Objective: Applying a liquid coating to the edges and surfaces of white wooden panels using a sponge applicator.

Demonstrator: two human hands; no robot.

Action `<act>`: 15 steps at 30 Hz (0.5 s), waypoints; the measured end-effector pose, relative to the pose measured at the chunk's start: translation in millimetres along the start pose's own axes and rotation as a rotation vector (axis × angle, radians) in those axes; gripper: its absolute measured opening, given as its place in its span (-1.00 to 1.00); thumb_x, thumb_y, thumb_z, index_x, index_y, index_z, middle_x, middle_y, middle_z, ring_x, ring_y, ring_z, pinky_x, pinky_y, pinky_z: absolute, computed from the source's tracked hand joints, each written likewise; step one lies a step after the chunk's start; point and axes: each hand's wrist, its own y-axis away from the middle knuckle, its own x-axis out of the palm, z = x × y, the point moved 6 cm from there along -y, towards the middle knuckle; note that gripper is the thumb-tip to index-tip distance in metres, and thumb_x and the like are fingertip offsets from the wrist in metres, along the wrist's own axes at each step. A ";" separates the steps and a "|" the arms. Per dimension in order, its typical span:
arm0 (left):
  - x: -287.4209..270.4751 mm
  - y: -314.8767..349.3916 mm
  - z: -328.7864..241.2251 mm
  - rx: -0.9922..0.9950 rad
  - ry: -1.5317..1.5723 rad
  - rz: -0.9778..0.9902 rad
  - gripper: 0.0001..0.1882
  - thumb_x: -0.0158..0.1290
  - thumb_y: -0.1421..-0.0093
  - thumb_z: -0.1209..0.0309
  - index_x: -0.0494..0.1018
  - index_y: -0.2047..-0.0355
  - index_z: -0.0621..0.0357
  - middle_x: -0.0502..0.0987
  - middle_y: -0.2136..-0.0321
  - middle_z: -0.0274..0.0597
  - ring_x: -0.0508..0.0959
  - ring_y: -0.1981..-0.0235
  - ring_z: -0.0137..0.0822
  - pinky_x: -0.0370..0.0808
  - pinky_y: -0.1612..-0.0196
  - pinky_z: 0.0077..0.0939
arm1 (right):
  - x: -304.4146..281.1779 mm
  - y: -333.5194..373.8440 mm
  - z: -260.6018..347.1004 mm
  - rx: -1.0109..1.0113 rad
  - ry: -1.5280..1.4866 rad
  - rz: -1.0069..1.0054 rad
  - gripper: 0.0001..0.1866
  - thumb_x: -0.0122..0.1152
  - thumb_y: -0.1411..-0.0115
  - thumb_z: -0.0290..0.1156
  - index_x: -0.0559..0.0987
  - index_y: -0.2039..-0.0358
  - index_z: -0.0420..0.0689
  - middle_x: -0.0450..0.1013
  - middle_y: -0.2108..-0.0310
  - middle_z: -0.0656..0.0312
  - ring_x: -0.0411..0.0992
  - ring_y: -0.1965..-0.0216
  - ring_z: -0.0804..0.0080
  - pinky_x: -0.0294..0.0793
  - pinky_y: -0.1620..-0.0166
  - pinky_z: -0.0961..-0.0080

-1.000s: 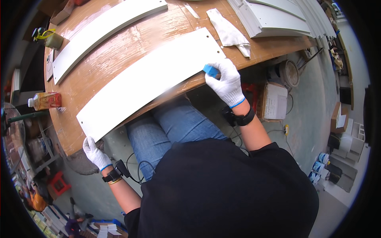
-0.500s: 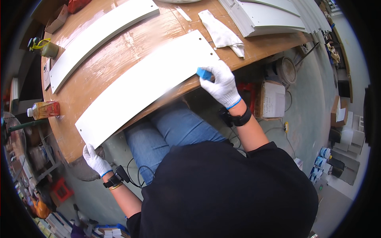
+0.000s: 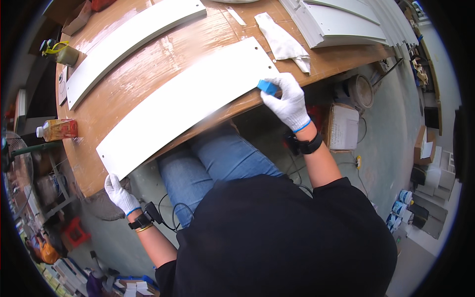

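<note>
Nearest is a black shirt [image 3: 282,232], on the near side of the white front panel [image 3: 188,104] and well apart from it; blue jeans [image 3: 227,153] show between the shirt and that panel's near edge. The left hand [image 3: 120,195], in a white knitted glove, pinches the near corner of the front panel's left end; the right hand [image 3: 288,101], gloved alike, grips a small blue block [image 3: 267,87] between thumb and fingers, at the panel's near long edge, close to its right end. The front panel, curved and with small dark holes at both ends, lies slantwise along the near edge of a brown table [image 3: 148,69]; a cardboard box [image 3: 344,127] and a round bucket [image 3: 360,91] stand on the floor, to the right of the panel and lower than it. To the panel's left is a bottle [image 3: 58,129] with a white cap; just beyond its right end lies a crumpled white cloth [image 3: 282,42]; beyond its far edge, apart from it, lies a second curved white board [image 3: 128,44]; farther off, past its right end, white boards are stacked in a pile [image 3: 346,24].
</note>
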 end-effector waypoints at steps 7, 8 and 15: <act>-9.2 -3.9 3.0 -0.011 -0.031 0.030 -0.72 0.10 -0.32 0.24 0.43 0.07 0.11 0.55 0.26 -0.33 0.54 0.34 -0.50 0.53 0.35 -0.60 | 52.0 10.2 44.1 -0.085 -0.178 0.120 -0.68 0.33 0.07 -0.61 0.58 0.22 -0.20 0.50 0.40 0.13 0.51 0.42 0.35 0.53 0.31 0.47; -5.9 -3.1 3.9 -0.013 -0.049 0.025 -0.72 0.10 -0.32 0.24 0.43 0.07 0.11 0.55 0.26 -0.32 0.54 0.35 -0.51 0.52 0.35 -0.60 | 54.3 10.3 51.8 -0.140 -0.133 0.115 -0.68 0.34 0.06 -0.58 0.58 0.22 -0.19 0.50 0.37 0.11 0.51 0.40 0.29 0.53 0.30 0.44; -5.2 -2.5 2.0 -0.034 -0.058 0.020 -0.71 0.10 -0.32 0.24 0.42 0.07 0.12 0.55 0.32 -0.34 0.52 0.43 -0.53 0.49 0.37 -0.62 | 34.1 -39.0 30.3 0.038 -0.337 0.035 -0.53 0.33 -0.08 -0.60 0.53 -0.05 -0.21 0.53 0.15 0.21 0.50 0.15 0.52 0.50 0.09 0.59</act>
